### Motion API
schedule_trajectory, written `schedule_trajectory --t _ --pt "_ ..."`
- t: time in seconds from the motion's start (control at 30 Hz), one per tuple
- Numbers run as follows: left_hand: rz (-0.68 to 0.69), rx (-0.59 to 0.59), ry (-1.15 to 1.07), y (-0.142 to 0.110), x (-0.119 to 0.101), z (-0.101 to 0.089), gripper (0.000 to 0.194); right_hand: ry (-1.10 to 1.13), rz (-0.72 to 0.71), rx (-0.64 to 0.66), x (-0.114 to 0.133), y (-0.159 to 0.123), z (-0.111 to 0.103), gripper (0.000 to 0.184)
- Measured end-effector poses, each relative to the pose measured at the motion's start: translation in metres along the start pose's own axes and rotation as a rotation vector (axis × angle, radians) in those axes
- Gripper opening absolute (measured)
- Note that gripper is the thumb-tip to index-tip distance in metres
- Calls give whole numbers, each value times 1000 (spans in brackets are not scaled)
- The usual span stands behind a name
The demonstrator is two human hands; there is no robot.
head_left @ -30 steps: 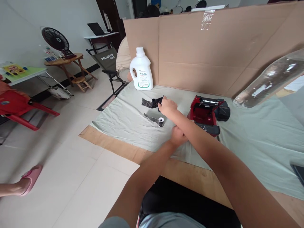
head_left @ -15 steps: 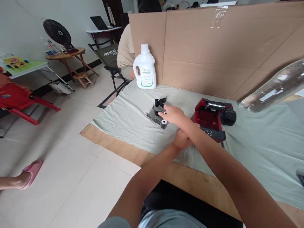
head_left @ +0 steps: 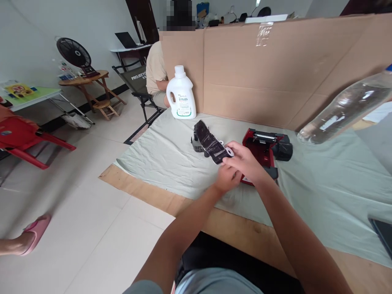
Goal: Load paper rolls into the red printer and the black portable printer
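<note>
My right hand (head_left: 245,161) pinches one end of a roll of black ribbon (head_left: 211,143) by its white core. A loose dark strip of it sticks out to the upper left, raised off the cloth. Just below, my left hand (head_left: 227,178) has its fingers curled close to my right fingers; what they hold, if anything, is hidden. More black ribbon rolls (head_left: 197,145) lie on the cloth behind the strip, partly covered. An opened red and black printer-like machine (head_left: 259,153) stands right behind my right hand, its inside exposed.
A white detergent jug (head_left: 183,98) stands at the back left before a cardboard screen (head_left: 245,73). A large clear bottle (head_left: 343,108) leans at the right. A dark flat device (head_left: 381,232) lies at the right edge. A person (head_left: 156,65) sits beyond the screen.
My right hand has taken hold of a ribbon roll, lifted it and drawn it back to the right. The left hand has shifted slightly left, beside it. The view has tilted slightly.
</note>
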State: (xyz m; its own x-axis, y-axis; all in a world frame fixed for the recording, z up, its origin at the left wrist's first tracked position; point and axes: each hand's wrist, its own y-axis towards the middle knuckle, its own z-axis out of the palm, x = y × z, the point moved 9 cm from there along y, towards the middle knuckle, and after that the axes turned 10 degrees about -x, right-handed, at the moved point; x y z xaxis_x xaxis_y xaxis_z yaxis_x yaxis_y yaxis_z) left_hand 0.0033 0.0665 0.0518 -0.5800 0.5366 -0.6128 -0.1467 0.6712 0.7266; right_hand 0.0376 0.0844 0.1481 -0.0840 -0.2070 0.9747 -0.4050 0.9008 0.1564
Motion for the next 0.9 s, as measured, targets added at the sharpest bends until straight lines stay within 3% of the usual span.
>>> schedule_trajectory --t 0.13,0.23,0.3,0.37,0.47,0.6,0.73,0.9 --pt "-10 -132 -70 4 0 -15 25 0 41 -61 -3 -23 -52 27" --pt "24 -200 -131 9 -10 -30 49 -139 99 -119 -19 -33 -84 39" --pt "89 -178 -117 10 -21 -35 53 -187 122 -130 -31 -36 -99 42" --pt "212 -108 -56 8 -37 -32 38 -226 107 -122 -39 -37 -109 38" --pt "383 -38 20 1 -55 -23 27 -364 -1 -104 -42 -30 -119 28" --pt "418 -23 107 0 -58 -7 34 -709 -140 -101 -38 -11 -126 28" --pt "374 -86 137 5 -56 -1 30 -1018 -19 -24 -56 11 -124 35" --pt "303 -83 142 9 -58 2 24 -1064 61 -22 -76 32 -119 32"
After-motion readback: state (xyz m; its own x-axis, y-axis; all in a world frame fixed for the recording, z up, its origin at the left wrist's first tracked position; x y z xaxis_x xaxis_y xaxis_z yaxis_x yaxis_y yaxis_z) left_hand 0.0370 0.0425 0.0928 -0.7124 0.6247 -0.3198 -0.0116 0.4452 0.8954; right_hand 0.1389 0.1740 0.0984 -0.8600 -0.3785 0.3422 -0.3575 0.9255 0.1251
